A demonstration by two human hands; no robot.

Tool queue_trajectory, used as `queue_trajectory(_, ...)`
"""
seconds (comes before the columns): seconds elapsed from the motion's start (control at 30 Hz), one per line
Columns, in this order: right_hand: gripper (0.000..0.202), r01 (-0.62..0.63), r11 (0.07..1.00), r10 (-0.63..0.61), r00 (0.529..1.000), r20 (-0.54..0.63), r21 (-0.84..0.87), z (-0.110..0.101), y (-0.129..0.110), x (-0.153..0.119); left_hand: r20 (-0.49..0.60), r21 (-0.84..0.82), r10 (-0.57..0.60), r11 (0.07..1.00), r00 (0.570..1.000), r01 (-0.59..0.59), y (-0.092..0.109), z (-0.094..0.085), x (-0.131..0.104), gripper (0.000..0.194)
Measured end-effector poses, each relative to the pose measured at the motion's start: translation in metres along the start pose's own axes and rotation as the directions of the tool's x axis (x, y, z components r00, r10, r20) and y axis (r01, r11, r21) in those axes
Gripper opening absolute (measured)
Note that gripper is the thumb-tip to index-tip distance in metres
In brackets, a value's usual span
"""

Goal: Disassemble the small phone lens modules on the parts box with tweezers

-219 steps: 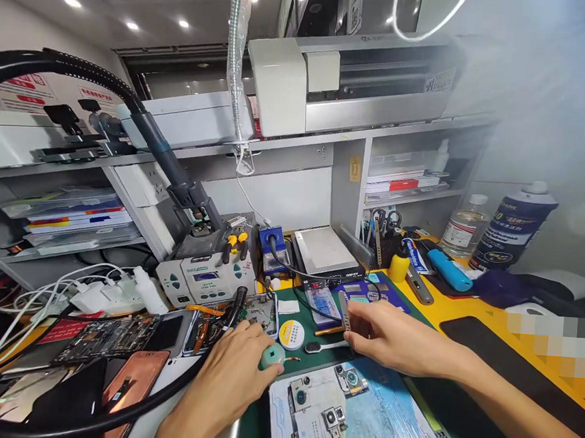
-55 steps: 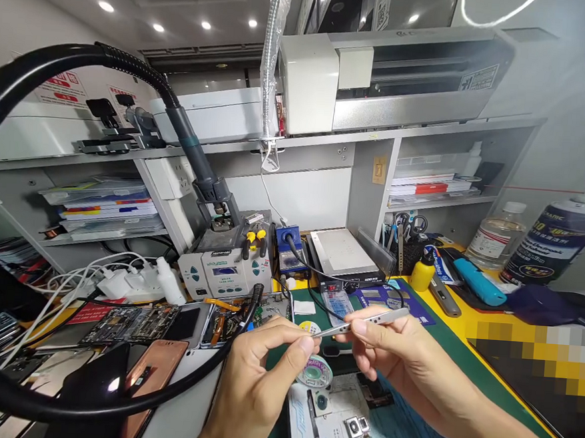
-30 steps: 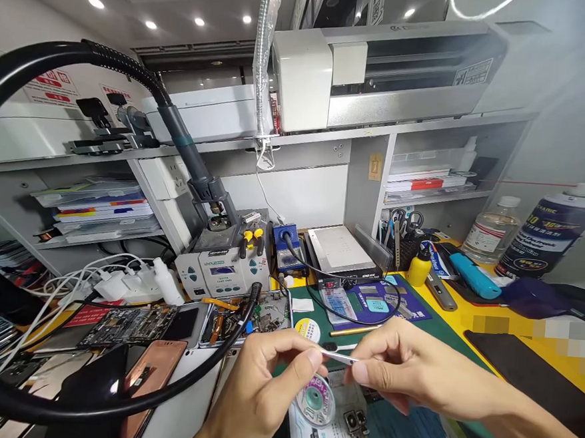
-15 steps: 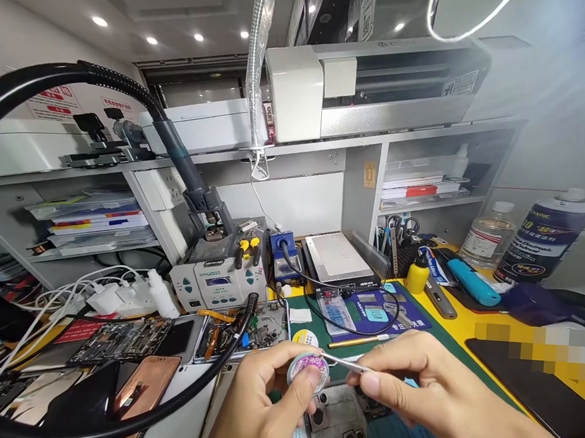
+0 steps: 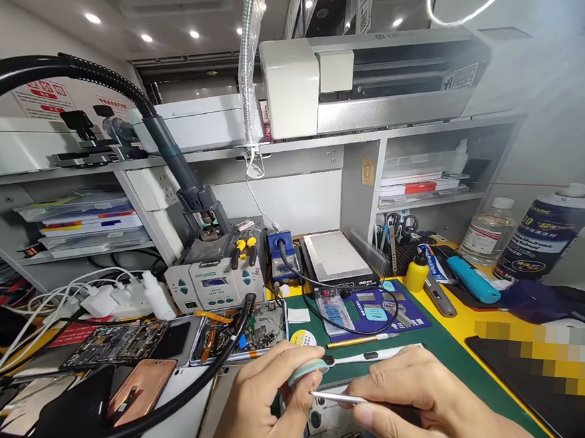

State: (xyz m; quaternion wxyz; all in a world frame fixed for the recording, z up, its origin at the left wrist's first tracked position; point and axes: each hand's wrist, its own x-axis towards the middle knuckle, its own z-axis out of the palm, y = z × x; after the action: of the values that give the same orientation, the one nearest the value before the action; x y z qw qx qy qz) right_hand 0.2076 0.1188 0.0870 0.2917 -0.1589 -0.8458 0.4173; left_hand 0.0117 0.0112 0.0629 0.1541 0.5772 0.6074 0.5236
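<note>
My left hand (image 5: 272, 398) is closed round a small, flat, round pale-green case (image 5: 307, 369), tilted so its edge faces me. In my right hand (image 5: 420, 395) a thin silvery metal tool (image 5: 337, 397) is pinched between thumb and fingers. Its tip is at my left thumb, just under the case; whether it is tweezers or a blade I cannot tell. Below both hands lies an opened phone (image 5: 338, 429) with its camera modules showing, partly hidden by my fingers. A white toothbrush (image 5: 388, 352) with dark bristles rests behind them on the green mat (image 5: 456, 377).
A hot-air station (image 5: 215, 284) stands at the back; its black hose (image 5: 174, 404) curves across the left front. Phone boards (image 5: 113, 343) and a copper-coloured phone back (image 5: 143, 389) lie left. A yellow bottle (image 5: 416, 274) and spray can (image 5: 544, 233) stand right, beyond a dark panel (image 5: 536, 389).
The round case has tilted, turning its pink label out of sight. The tool's tip has moved from the case's upper rim down to my left thumb. The toothbrush shows more fully.
</note>
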Motion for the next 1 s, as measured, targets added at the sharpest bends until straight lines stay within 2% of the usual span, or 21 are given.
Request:
queue_trajectory(0.2, 0.030, 0.075, 0.992, -0.072, 0.997, 0.027, -0.104, 0.003, -0.003, 0.000, 0.010, 0.042, 0.009, 0.999, 1.000, -0.010, 0.001, -0.001, -0.004, 0.019)
queue_trajectory(0.27, 0.035, 0.089, 0.987, -0.083, 0.995, 0.051, -0.137, 0.003, -0.003, 0.002, 0.034, 0.053, -0.049, 0.997, 0.998, 0.048, 0.003, -0.003, -0.006, 0.018)
queue_trajectory(0.33, 0.038, 0.082, 0.985, -0.075, 0.996, 0.053, -0.149, 0.002, -0.002, 0.003, 0.122, 0.035, -0.129, 0.991, 0.984, 0.126, 0.005, -0.006, -0.006, 0.021)
queue_trajectory(0.43, 0.042, 0.047, 0.989, -0.046, 0.999, 0.006, -0.139, 0.002, 0.003, 0.003, 0.310, -0.070, -0.252, 0.956, 0.917, 0.286, 0.005, -0.011, -0.006, 0.039)
queue_trajectory(0.53, 0.043, -0.023, 0.994, 0.022, 1.000, -0.016, -0.110, 0.001, 0.009, 0.003, 0.469, -0.220, -0.354, 0.840, 0.809, 0.496, 0.004, -0.015, -0.006, 0.059)
queue_trajectory(0.6, 0.043, -0.081, 0.993, 0.081, 0.997, -0.006, -0.081, 0.000, 0.010, 0.003, 0.523, -0.267, -0.368, 0.786, 0.769, 0.557, 0.003, -0.015, -0.005, 0.063)
queue_trajectory(0.73, 0.043, -0.172, 0.985, 0.172, 0.978, 0.117, -0.010, -0.001, 0.006, 0.006, 0.554, -0.286, -0.371, 0.757, 0.746, 0.588, 0.003, -0.013, -0.003, 0.066)
queue_trajectory(0.83, 0.040, -0.214, 0.975, 0.195, 0.957, 0.216, 0.066, -0.001, 0.003, 0.010, 0.560, -0.305, -0.349, 0.757, 0.752, 0.578, 0.004, -0.012, -0.002, 0.068)
queue_trajectory(1.0, 0.042, -0.247, 0.966, 0.231, 0.959, 0.166, 0.082, 0.000, 0.006, 0.014, 0.543, -0.307, -0.323, 0.783, 0.775, 0.542, 0.008, -0.013, 0.000, 0.059)
